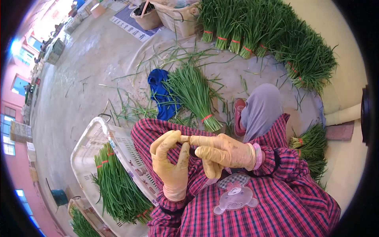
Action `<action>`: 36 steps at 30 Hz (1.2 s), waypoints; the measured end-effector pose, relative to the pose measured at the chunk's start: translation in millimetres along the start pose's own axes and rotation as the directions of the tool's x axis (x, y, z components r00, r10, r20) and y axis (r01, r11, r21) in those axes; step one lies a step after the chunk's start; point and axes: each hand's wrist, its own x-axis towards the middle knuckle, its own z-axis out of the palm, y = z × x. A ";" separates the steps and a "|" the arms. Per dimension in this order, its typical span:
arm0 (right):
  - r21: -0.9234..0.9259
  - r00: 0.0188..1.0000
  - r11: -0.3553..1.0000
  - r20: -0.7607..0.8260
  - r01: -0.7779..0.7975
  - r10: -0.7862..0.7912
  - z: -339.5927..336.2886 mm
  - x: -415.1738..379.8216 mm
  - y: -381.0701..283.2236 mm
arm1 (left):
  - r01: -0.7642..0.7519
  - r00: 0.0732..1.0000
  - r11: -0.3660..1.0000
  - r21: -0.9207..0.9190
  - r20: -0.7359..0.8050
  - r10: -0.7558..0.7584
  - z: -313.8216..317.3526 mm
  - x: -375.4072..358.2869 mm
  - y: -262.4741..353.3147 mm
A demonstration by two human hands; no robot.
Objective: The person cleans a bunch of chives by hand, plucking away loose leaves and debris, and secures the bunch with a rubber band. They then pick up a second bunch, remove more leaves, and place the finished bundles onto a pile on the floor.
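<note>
My left hand, in a stained yellowish rubber glove, pinches the outstretched index fingertip of my right hand between thumb and forefinger. A tan band or tip cover shows on that fingertip; its exact kind I cannot tell. My right hand wears a matching glove, its index finger straight and its other fingers loosely bent, and holds nothing. Both hands are above my lap, over a plaid smock. Just beyond my knee lies a bundle of long green chives with a red band, beside a blue cloth.
On my left stands a white plastic basket with banded chive bundles. More bundles line the wall ahead and right. Loose leaves litter the floor. A wicker-like basket and bucket stand at the far side.
</note>
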 end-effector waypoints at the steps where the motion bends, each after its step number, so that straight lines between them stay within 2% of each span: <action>1: -0.033 0.999 0.999 -0.016 0.033 -0.033 4.2 -1.4 -0.4 | -0.130 0.991 0.980 0.154 -0.017 0.134 -0.4 1.2 1.0; 2: -0.066 0.997 0.996 -0.030 0.066 -0.068 6.7 -1.7 -1.7 | -0.250 0.964 0.919 0.305 -0.011 0.266 -0.7 2.4 2.1; 4: -0.067 0.997 0.995 -0.012 0.080 -0.081 6.4 1.3 0.5 | -0.214 0.970 0.926 0.311 -0.040 0.238 3.7 2.1 1.2; 6: -0.290 0.959 0.924 -0.057 0.249 -0.277 8.4 3.9 11.4 | -0.266 0.959 0.914 0.307 -0.012 0.283 6.2 2.0 -2.9; 7: -0.284 0.959 0.926 -0.059 0.249 -0.276 10.2 3.7 13.6 | -0.314 0.942 0.892 0.326 -0.006 0.334 8.4 2.9 -4.0; 9: -0.381 0.945 0.892 -0.114 0.243 -0.306 12.4 3.4 16.8 | -0.311 0.943 0.878 0.365 0.003 0.333 10.4 2.4 -4.2; 13: -0.399 0.942 0.884 -0.123 0.242 -0.314 13.1 4.7 23.7 | -0.274 0.954 0.875 0.399 -0.003 0.300 9.6 0.5 -8.0; 15: -0.444 0.907 0.829 -0.079 0.339 -0.413 10.8 5.8 26.8 | -0.289 0.950 0.845 0.450 0.024 0.312 8.2 2.5 -7.6; 16: -0.442 0.907 0.830 -0.080 0.340 -0.415 8.9 7.0 29.3 | -0.303 0.945 0.813 0.496 0.045 0.325 7.3 3.7 -7.2; 17: -0.578 0.878 0.739 -0.079 0.345 -0.472 5.9 8.3 32.4 | -0.305 0.944 0.812 0.498 0.047 0.326 6.9 4.1 -8.2; 18: -0.700 0.847 0.631 -0.069 0.335 -0.527 4.1 8.9 34.2 | -0.292 0.950 0.821 0.491 0.045 0.310 6.2 3.8 -10.5; 19: -0.699 0.847 0.631 -0.069 0.336 -0.528 3.6 7.8 32.8 | -0.277 0.955 0.830 0.484 0.043 0.294 5.6 3.3 -11.6; 20: -0.756 0.870 0.599 -0.081 0.264 -0.486 3.5 5.6 30.0 | -0.277 0.955 0.829 0.485 0.044 0.294 6.2 2.2 -8.7; 21: -0.807 0.891 0.560 -0.098 0.190 -0.443 3.0 4.4 27.3 | -0.216 0.973 0.870 0.442 0.018 0.232 7.3 1.5 -3.3; 22: -0.806 0.890 0.561 -0.100 0.190 -0.444 1.2 4.3 24.7 | -0.153 0.986 0.905 0.396 -0.004 0.168 8.2 1.4 -0.4; 25: -0.841 0.883 0.517 -0.113 0.158 -0.455 -5.7 5.9 23.4 | -0.186 0.981 0.897 0.400 0.022 0.194 9.5 3.6 -0.1; 27: -0.892 0.824 0.428 -0.133 0.143 -0.551 -11.8 10.8 31.8 | -0.150 0.988 0.905 0.398 0.024 0.154 10.1 2.4 -1.8; 28: -0.892 0.823 0.428 -0.133 0.144 -0.553 -13.4 9.7 31.2 | -0.114 0.993 0.911 0.396 0.025 0.114 10.3 2.3 -2.3; 30: -0.940 0.793 0.314 -0.087 0.136 -0.603 -16.5 8.2 24.1 | -0.128 0.992 0.910 0.395 0.035 0.124 11.4 2.4 0.3; 34: -0.969 0.745 0.217 -0.054 0.123 -0.665 -22.2 8.9 22.5 | -0.130 0.991 0.907 0.400 0.065 0.114 14.0 2.6 1.3; 36: -0.996 0.707 0.067 -0.002 0.064 -0.707 -22.1 7.8 21.0 | -0.132 0.991 0.910 0.393 0.070 0.113 14.8 2.1 3.4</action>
